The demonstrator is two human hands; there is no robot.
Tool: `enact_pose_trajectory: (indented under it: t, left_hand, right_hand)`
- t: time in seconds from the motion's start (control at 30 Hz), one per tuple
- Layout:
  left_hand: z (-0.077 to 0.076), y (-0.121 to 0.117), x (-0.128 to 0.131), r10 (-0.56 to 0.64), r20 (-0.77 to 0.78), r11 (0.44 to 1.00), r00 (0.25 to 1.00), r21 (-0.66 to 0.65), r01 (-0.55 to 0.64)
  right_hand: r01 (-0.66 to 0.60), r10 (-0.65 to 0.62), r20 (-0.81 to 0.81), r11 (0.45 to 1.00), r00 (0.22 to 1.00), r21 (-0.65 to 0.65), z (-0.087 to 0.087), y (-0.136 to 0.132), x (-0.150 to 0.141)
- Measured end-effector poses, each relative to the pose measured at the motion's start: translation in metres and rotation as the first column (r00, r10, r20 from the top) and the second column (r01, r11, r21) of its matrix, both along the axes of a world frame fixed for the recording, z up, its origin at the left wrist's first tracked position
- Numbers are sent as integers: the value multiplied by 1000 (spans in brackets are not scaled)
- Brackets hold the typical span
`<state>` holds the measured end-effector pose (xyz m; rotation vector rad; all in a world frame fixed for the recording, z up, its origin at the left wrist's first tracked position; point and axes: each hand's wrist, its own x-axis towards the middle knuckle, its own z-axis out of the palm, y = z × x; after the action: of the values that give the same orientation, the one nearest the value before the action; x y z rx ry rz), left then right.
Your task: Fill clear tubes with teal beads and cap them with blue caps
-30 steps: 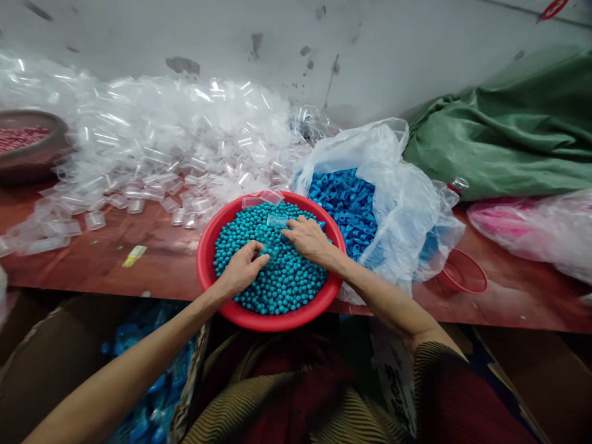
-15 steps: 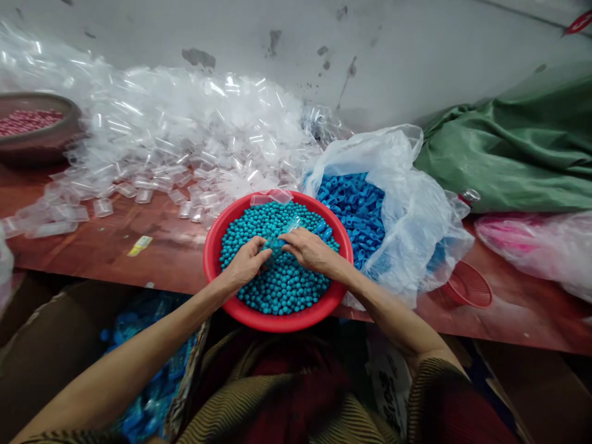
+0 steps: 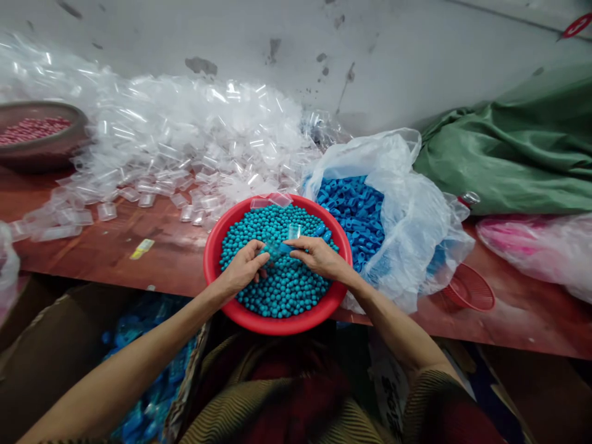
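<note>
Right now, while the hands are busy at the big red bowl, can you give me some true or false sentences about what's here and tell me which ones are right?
1. The left hand and right hand are both over the red bowl. True.
2. The red bowl is full of yellow beads. False: its beads are blue-green.
3. The right hand pinches a small blue piece. True.
4. The bag of blue pieces is left of the red bowl. False: the whitish bag is on its right.
5. Clear plastic pieces are heaped behind the red bowl. True.
6. Pink beads fill the red bowl. False: the pink beads are in a brownish bowl.
</note>
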<state>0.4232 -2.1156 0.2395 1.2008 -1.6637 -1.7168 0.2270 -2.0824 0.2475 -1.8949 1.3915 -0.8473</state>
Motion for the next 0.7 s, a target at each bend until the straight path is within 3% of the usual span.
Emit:
enact_pose_trajectory:
  t: [0.2, 0.4, 0.57, 0.7]
  left_hand:
    - [-4, 4, -3, -17, -52, 999, 998, -38, 15]
    - [-3, 11, -5, -3, -134, 997, 991, -78, -7]
    - [1, 15, -5, 48, -166, 997, 985, -55, -58]
    - [4, 17, -6, 53, -175, 998, 983, -29, -59]
  right_hand:
    - [88, -103, 199, 992, 975, 85, -4, 6, 4]
    - [243, -243, 268, 969, 932, 34, -6, 13, 27]
    - [199, -197, 240, 980, 951, 14, -2, 13, 26]
    - [196, -216, 289, 976, 933, 95, -3, 11, 26]
